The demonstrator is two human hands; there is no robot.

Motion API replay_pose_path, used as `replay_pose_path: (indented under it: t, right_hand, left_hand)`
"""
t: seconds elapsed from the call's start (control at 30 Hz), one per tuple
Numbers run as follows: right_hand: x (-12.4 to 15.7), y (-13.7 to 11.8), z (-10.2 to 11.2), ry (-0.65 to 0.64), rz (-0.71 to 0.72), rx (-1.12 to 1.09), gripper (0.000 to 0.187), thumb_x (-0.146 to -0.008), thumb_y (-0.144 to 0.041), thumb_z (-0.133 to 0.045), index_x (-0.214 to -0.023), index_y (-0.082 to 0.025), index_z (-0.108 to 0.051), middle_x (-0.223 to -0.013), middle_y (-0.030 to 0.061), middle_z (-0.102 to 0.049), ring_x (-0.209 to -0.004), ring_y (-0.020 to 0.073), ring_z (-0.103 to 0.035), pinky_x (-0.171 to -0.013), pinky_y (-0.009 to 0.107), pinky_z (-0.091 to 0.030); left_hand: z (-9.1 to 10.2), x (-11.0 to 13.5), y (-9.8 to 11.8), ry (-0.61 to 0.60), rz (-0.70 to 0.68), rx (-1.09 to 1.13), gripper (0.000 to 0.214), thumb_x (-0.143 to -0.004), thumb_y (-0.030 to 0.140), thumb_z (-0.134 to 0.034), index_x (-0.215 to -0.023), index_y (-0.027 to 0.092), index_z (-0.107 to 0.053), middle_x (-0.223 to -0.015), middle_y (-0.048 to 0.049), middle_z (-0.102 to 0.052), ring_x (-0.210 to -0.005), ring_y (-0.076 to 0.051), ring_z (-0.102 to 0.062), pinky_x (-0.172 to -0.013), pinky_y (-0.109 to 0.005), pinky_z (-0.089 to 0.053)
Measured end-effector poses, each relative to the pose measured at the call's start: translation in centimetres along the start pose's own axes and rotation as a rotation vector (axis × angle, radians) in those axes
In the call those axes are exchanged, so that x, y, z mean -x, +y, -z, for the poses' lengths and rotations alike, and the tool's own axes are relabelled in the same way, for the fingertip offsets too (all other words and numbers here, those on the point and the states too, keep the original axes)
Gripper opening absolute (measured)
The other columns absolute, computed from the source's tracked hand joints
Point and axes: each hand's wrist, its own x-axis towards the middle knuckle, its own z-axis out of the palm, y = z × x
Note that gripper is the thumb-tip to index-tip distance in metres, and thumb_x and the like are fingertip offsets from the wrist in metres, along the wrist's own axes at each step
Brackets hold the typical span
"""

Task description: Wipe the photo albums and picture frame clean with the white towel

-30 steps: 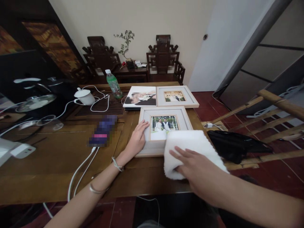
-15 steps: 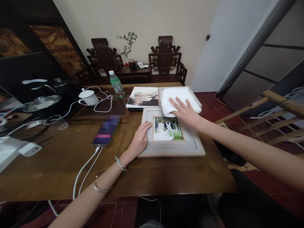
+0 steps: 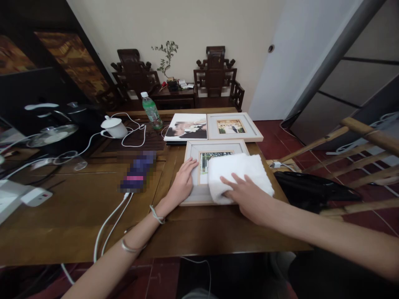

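A picture frame [image 3: 193, 194] with a pale wide border and a photo inside lies flat near the table's right end. My left hand [image 3: 183, 178] rests on its left side, fingers stretched out flat along the border. Over the frame's right half lies a folded white towel [image 3: 240, 166], hiding most of the photo. My right hand [image 3: 249, 193] presses on the towel's near part with fingers spread; the thumb is tucked at its fold. Beyond these lie a second pale frame [image 3: 255, 132] with a photo and, to its left, a white-covered photo album [image 3: 187, 118].
On the wooden table [image 3: 93, 207] are a phone [image 3: 137, 172] with a white cable, a green bottle [image 3: 152, 112], a lidded white cup [image 3: 114, 128], a pot [image 3: 52, 137] and a white power strip [image 3: 9, 199]. A wooden chair [image 3: 368, 128] stands at right.
My right hand has drawn the white towel toward me, from the far frame onto the near one. The far frame's photo now shows. My left hand stays on the near frame.
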Motion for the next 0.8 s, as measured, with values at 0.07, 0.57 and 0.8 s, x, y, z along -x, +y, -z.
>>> replay_pose_path:
  t: [0.07,0.57,0.8]
  right_hand:
    - [1.3,-1.4,0.5,-0.056,0.019,-0.083,0.061,-0.072,-0.003,-0.055,-0.130,-0.022,-0.055,-0.151,0.0097,-0.033,-0.133,0.0395,-0.035,-0.098,0.057,-0.040]
    - [-5.9,7.4,-1.7,0.255,-0.092,0.079,0.077,-0.068,0.012,-0.037,-0.137,-0.021,-0.047,-0.157,0.0116,-0.013,-0.141,0.0402,-0.012,-0.101,0.070,-0.026]
    - [-8.5,8.4,-1.7,0.224,-0.065,0.110,0.068,-0.070,0.009,-0.037,-0.129,-0.019,-0.056,-0.155,0.0080,-0.025,-0.139,0.0437,-0.015,-0.100,0.072,-0.024]
  left_hand:
    - [0.0,0.0,0.1,0.005,0.010,-0.005,0.051,-0.079,-0.001,-0.037,-0.123,0.017,-0.057,-0.132,-0.0101,-0.057,-0.133,-0.023,-0.042,-0.113,-0.051,-0.032]
    - [0.3,-0.2,0.6,-0.008,0.019,-0.026,0.039,-0.088,0.009,-0.039,-0.122,0.016,-0.058,-0.131,-0.0128,-0.058,-0.131,-0.024,-0.044,-0.111,-0.051,-0.034]
    - [0.2,-0.1,0.4,0.013,0.014,-0.009,0.038,-0.088,0.010,-0.040,-0.121,0.019,-0.058,-0.130,-0.0107,-0.058,-0.131,-0.024,-0.045,-0.111,-0.051,-0.034]
